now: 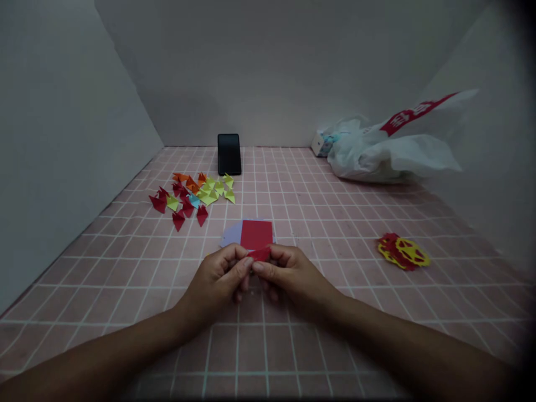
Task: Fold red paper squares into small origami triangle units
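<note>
Between my two hands is a small folded piece of red paper (261,254), pinched from both sides above the table. My left hand (221,272) is closed on its left end, thumb on the near side. My right hand (291,273) grips the right end in the same way, and the two thumbs nearly meet. Fingers cover much of the paper, so its full shape is hidden. Just beyond the hands lies a flat red paper square (257,234), partly over a lilac sheet (231,233).
Several folded paper figures (188,195) in red, orange, yellow and blue lie at the back left. A black phone (229,154) leans behind them. Red and yellow cut-outs (404,252) are piled at right. A white plastic bag (377,153) rests at the back right beside a small box (320,143).
</note>
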### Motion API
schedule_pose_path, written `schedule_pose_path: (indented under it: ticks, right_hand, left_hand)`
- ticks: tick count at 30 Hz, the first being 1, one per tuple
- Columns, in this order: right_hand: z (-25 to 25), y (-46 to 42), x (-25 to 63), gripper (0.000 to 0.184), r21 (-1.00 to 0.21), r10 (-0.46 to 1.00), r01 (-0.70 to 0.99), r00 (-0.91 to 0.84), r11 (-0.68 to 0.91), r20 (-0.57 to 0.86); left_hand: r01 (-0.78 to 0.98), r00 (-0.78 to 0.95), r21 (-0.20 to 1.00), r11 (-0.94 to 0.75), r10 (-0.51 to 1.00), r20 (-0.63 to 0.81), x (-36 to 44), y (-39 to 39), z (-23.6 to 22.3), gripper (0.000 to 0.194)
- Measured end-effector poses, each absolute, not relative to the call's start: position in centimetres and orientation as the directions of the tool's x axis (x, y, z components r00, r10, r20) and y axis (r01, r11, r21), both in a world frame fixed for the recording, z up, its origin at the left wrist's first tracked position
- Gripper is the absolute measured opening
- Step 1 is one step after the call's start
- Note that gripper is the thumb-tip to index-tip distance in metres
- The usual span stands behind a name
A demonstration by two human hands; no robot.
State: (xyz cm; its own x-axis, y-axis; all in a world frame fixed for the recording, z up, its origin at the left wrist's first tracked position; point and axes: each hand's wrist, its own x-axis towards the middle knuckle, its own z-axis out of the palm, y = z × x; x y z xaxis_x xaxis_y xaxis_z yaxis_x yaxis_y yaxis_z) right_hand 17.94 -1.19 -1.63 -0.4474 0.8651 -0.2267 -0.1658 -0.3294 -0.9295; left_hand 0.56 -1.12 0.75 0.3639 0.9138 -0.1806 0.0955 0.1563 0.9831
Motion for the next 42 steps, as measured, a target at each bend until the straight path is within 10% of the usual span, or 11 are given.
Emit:
schedule_pose_path:
  ticks: [29,37,42]
  right_hand:
    - [-0.4,-0.8,18.4,0.035,-0.978,0.883,0.017,-0.427,-0.206,-0.194]
    - [0.2,-0.5,18.6,0.034,-0.97,0.919,0.239,-0.392,0.047,-0.052]
    - [-0.3,-0.4,18.7,0.038,-0.98,0.907,0.04,-0.373,-0.195,-0.195]
  left_hand:
    - [0.247,0.494,0.955,0.165,0.826,-0.27,0.2,-1.4,0.9,0.028]
    - [0.303,0.54,0.946,0.111,0.798,-0.267,0.2,-1.2,0.8,0.027]
    - [0.323,0.498,0.941,0.096,0.828,-0.256,0.3,-1.3,1.3,0.032]
